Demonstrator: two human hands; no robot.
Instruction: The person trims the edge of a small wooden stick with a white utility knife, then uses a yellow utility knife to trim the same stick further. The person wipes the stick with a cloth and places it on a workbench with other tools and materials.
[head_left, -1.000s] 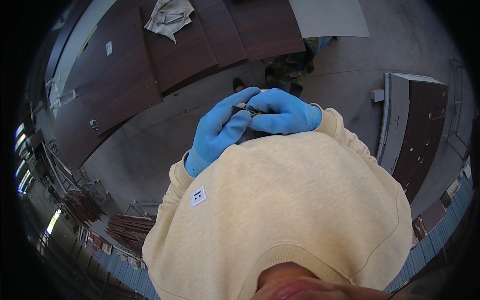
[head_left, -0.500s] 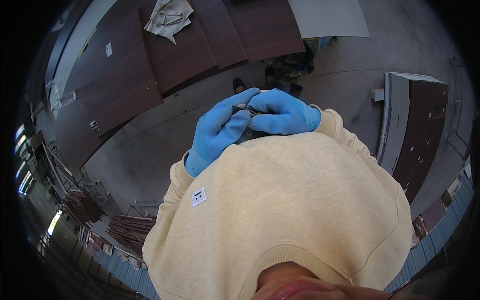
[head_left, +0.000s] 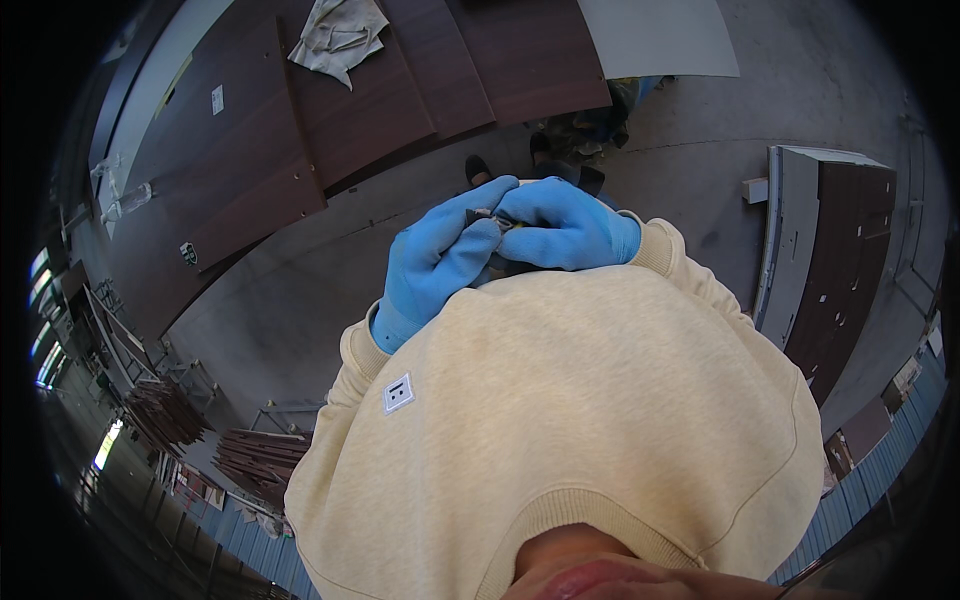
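Pinching a small, mostly hidden object [head_left: 507, 223] in front of your cream sweatshirt [head_left: 590, 400], your left hand [head_left: 425, 262] and right hand [head_left: 572, 226] sit close together; brown panels [head_left: 350, 125] lie beyond the sweatshirt, a panel stack [head_left: 848, 230] to its right.

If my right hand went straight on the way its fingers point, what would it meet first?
Your right hand points left, so first the small item it already seems to touch, then probably your left hand; exact depth is unclear.
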